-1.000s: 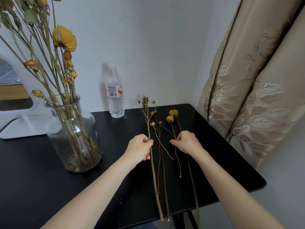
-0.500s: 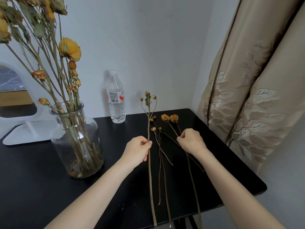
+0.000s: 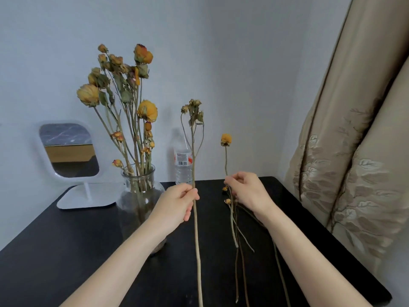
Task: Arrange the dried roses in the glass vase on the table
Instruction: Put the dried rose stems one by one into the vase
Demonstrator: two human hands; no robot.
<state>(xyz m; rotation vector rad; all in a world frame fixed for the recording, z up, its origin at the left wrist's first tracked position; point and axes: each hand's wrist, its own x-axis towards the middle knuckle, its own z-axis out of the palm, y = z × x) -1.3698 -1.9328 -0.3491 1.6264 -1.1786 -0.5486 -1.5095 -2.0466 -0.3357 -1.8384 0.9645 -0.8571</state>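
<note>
A glass vase [image 3: 141, 191] with several dried yellow roses [image 3: 146, 111] stands on the black table [image 3: 66, 251], left of my hands. My left hand [image 3: 177, 202] grips a long pale stem [image 3: 195, 229] upright, its withered buds [image 3: 193, 107] level with the bottle top. My right hand [image 3: 245, 189] pinches a thinner stem topped by a yellow rose [image 3: 226, 139], also raised upright. Below that hand, several more dried stems [image 3: 235, 229] lie flat on the table.
A clear water bottle [image 3: 182, 165] stands at the back against the wall. A white standing mirror [image 3: 70, 156] sits at the back left. A beige patterned curtain [image 3: 354, 151] hangs close along the table's right edge.
Both hands have lifted their stems from lying on the table to upright. My view has tilted up, so the whole bouquet in the vase now shows.
</note>
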